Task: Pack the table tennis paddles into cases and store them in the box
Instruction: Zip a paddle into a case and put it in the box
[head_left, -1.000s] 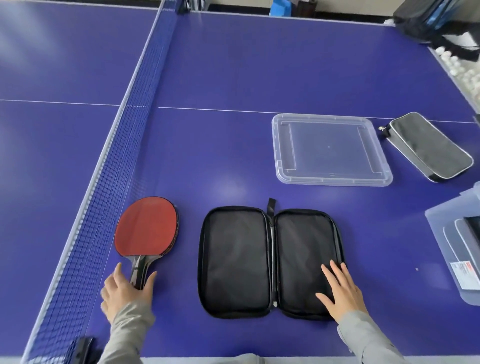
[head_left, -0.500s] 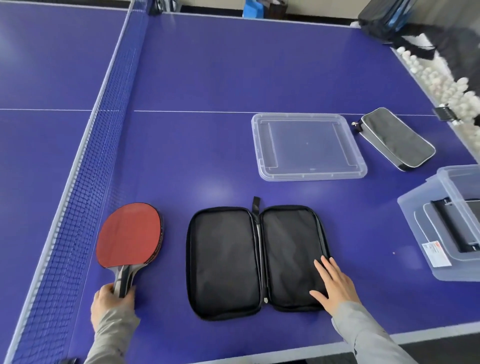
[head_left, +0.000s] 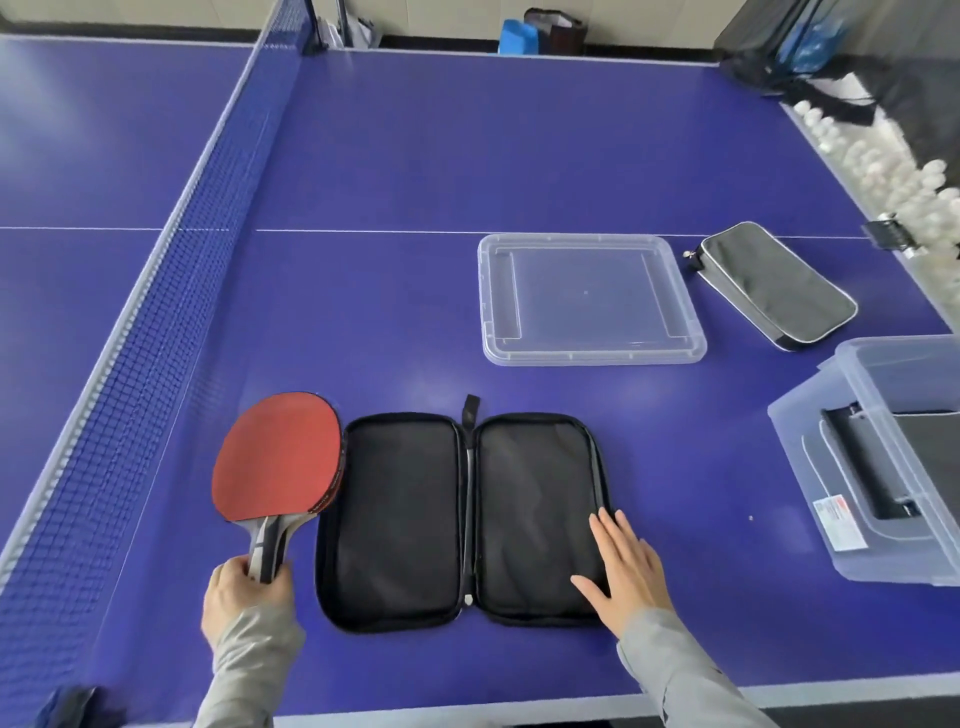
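Our left hand (head_left: 244, 592) has its fingers (head_left: 278, 574) curled shut round the handle of the red-rubbered wooden paddle (head_left: 278, 457), blade pointing away. Just to its right lies the open black zip-round fabric case (head_left: 462, 514), long axis parallel. Our right hand (head_left: 623, 571) rests flat, fingers spread, on the case's right half, holding nothing.
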